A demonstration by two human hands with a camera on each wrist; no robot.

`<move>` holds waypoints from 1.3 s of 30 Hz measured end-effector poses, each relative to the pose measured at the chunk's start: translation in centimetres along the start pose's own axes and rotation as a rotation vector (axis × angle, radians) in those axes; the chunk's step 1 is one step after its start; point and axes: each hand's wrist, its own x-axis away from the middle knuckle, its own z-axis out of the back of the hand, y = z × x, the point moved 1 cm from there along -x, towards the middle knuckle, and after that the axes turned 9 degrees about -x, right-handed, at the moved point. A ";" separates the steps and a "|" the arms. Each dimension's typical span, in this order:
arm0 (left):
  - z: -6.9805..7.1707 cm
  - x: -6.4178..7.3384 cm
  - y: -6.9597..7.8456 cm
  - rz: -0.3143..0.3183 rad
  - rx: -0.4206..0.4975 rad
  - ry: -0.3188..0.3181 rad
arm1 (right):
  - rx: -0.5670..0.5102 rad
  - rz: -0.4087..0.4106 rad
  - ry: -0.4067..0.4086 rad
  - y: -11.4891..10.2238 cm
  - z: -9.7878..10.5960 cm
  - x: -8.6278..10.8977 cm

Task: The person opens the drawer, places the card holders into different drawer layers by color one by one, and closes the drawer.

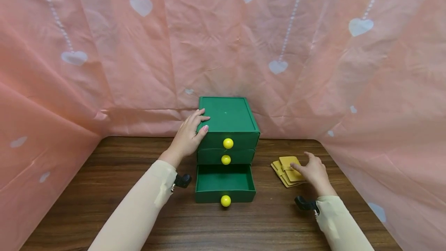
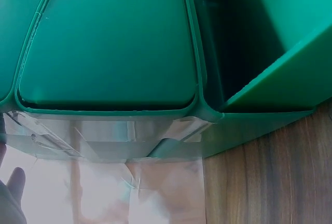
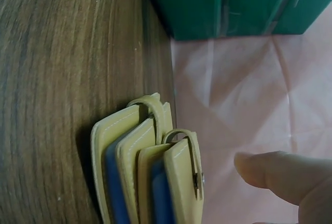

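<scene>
A green cabinet (image 1: pixel 226 113) with three stacked drawers and yellow ball knobs stands on the table. Its bottom drawer (image 1: pixel 209 196) is pulled out, and nothing shows inside it. My left hand (image 1: pixel 189 133) rests on the cabinet's top left edge, fingers extended over the top. To the right lie two yellow card wallets, the upper wallet (image 3: pixel 184 180) overlapping the lower wallet (image 3: pixel 109 136); both have strap closures, and blue shows between their covers. My right hand (image 1: pixel 315 171) is over their right side, thumb and fingers spread. The right wrist view shows the thumb (image 3: pixel 275 172) apart from them.
The dark wooden table (image 1: pixel 125 173) extends to both sides of the cabinet. A pink curtain (image 1: pixel 216 57) with white hearts hangs behind it and along both sides. The pulled-out drawer juts toward me, its knob (image 1: pixel 225 201) in front.
</scene>
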 end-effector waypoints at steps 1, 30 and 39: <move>0.0 0.0 0.0 -0.001 0.001 -0.002 | 0.004 -0.008 -0.012 0.1 0.0 0.0; 0.0 0.2 -0.3 -0.010 0.005 0.015 | 0.062 -0.059 -0.096 0.3 -2.2 -0.7; -0.1 0.2 -0.2 -0.006 0.007 0.016 | 0.104 -0.041 -0.099 0.4 -2.5 -1.2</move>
